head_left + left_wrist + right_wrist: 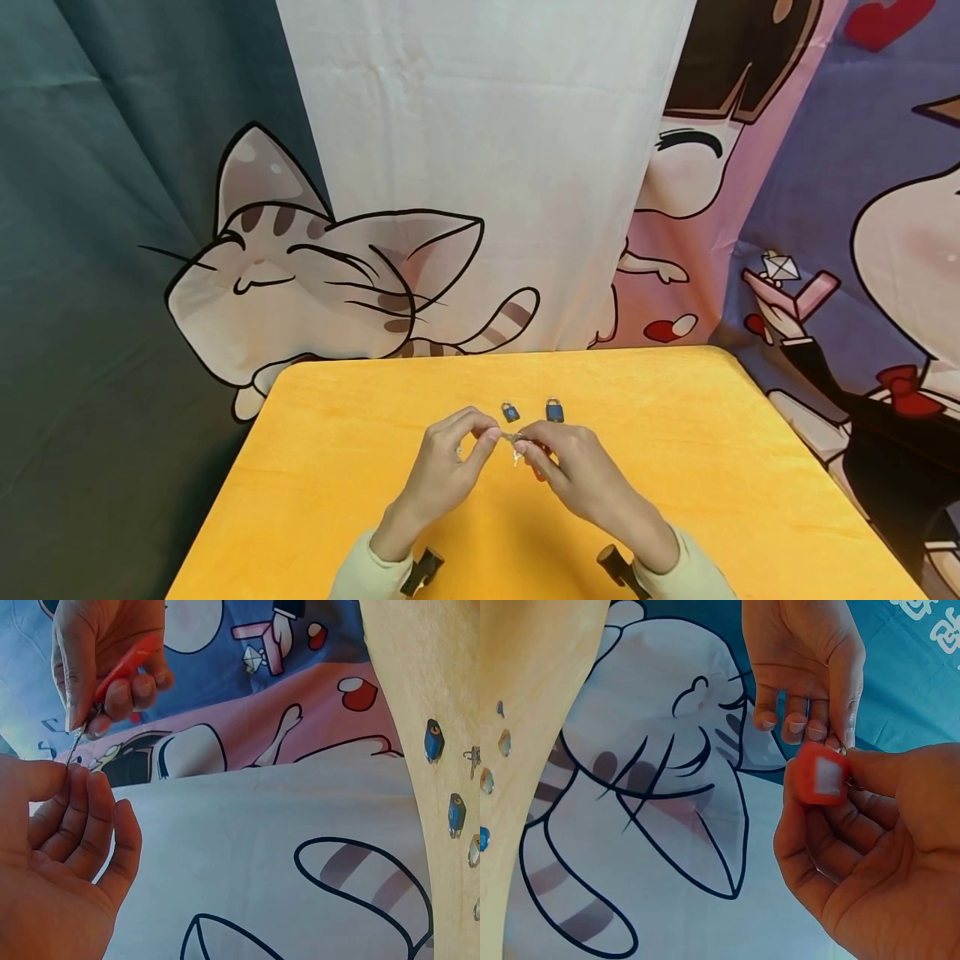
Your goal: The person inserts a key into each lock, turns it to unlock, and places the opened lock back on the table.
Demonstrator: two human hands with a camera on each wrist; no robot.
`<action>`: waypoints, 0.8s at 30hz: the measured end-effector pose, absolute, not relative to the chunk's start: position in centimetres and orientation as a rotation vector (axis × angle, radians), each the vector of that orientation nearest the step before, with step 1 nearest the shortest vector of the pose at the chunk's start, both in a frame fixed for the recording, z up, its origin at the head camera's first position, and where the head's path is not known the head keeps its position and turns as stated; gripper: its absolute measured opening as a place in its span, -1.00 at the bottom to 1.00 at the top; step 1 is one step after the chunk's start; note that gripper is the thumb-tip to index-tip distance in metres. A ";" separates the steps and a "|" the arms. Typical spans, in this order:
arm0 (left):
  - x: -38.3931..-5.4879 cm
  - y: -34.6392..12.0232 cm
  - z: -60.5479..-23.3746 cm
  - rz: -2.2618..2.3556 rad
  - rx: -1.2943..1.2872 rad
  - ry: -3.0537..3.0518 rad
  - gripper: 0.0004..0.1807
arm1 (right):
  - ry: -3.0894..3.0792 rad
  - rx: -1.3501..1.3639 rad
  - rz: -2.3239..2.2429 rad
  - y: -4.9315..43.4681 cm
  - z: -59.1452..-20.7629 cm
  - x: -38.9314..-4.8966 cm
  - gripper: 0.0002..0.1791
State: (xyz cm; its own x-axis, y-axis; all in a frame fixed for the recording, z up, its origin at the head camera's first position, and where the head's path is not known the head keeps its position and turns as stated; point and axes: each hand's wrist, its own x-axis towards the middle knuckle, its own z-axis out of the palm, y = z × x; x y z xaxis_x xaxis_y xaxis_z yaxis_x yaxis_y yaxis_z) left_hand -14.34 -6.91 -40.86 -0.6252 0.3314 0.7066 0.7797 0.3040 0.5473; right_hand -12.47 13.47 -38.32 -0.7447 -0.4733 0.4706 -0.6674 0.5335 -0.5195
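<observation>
Pinching a metal piece point(508, 437), left hand point(444, 460) and right hand point(579, 468) (also gripping a red tag point(126, 669)) appear mid-work, two blue padlocks point(512, 413) point(554, 411) toward one o'clock lying untouched.

From my remote seat, the head feed is bright: yellow table point(352, 408) softly shadowed at six o'clock, backdrop point(82, 450) dark at eight. My wrist feeds look dimmer, red tag point(823, 777) blurred near three.

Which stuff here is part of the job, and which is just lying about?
Job:
- red tag, in the right hand
- thin metal piece, pinched by the left hand

Apparently lying about, untouched:
- blue padlock
- second blue padlock
- likely key
</observation>
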 end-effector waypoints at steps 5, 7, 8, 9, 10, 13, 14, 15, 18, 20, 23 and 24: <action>-14.6 -6.8 -41.1 -1.306 -0.991 -2.139 -0.91 | -2.479 0.965 0.965 13.6 -38.6 -12.5 -0.87; -14.6 -6.7 -41.2 -1.317 -0.992 -2.158 -0.91 | -2.473 0.965 0.955 13.7 -38.7 -12.6 -0.87; -14.7 -6.7 -41.2 -1.320 -0.990 -2.169 -0.90 | -2.473 0.962 0.951 13.8 -38.8 -12.6 -0.87; -14.7 -6.7 -41.2 -1.324 -0.987 -2.180 -0.90 | -2.476 0.957 0.946 13.8 -38.8 -12.6 -0.87; -14.7 -6.6 -41.2 -1.327 -0.984 -2.189 -0.90 | -2.477 0.951 0.943 13.9 -38.8 -12.5 -0.87; -14.8 -6.6 -41.2 -1.331 -0.974 -2.207 -0.88 | -2.491 0.925 0.945 14.1 -38.8 -12.4 -0.87; -14.8 -6.6 -41.2 -1.333 -0.969 -2.213 -0.88 | -2.497 0.914 0.947 14.2 -38.7 -12.4 -0.87; -14.9 -6.6 -41.2 -1.338 -0.965 -2.218 -0.87 | -2.501 0.905 0.950 14.3 -38.7 -12.4 -0.86; -15.4 -6.6 -41.2 -1.349 -0.940 -2.237 -0.84 | -2.507 0.882 0.962 14.7 -38.6 -12.3 -0.86; -15.9 -6.4 -41.2 -1.351 -0.911 -2.269 -0.82 | -2.504 0.868 0.960 15.0 -38.5 -12.4 -0.86; -17.0 -5.8 -41.3 -1.320 -0.881 -2.315 -0.79 | -2.496 0.853 0.965 15.4 -38.4 -12.5 -0.84; -17.4 -5.6 -41.4 -1.297 -0.879 -2.331 -0.78 | -2.494 0.848 0.965 15.5 -38.4 -12.5 -0.84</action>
